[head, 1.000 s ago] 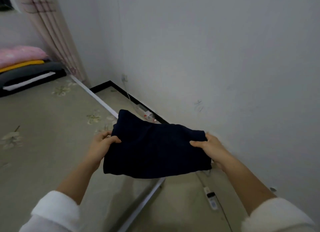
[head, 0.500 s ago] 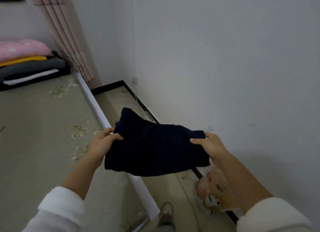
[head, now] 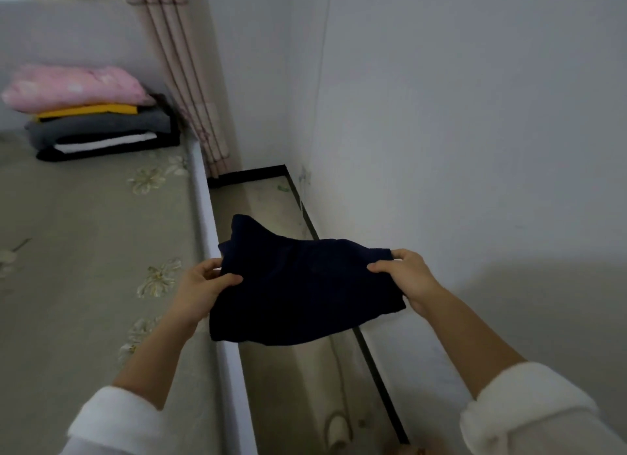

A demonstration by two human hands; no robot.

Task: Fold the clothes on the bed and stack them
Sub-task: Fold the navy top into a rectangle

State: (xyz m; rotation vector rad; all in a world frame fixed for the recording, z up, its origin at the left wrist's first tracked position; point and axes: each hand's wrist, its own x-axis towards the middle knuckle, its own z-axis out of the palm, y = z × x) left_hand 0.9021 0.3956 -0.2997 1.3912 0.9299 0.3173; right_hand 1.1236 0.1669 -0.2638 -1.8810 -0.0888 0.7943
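A folded dark navy garment (head: pixel 298 285) hangs in the air over the gap between bed and wall. My left hand (head: pixel 203 285) pinches its left edge, thumb on top. My right hand (head: pixel 407 278) grips its right edge the same way. At the far end of the bed (head: pixel 84 251) stands a stack of folded clothes (head: pixel 101 129): black at the bottom, then white, grey and yellow, with a pink piece on top.
The bed's white side rail (head: pixel 217 285) runs beside a narrow floor strip (head: pixel 271 197) along the white wall (head: pixel 441 115). A striped pink curtain (head: pixel 183 74) hangs at the bed's far corner. A cable and a slipper lie on the floor below.
The view has swung to the right and up, bringing the stack closer and more into sight. Both hands keep the same hold on the navy garment, now over the bed's edge.
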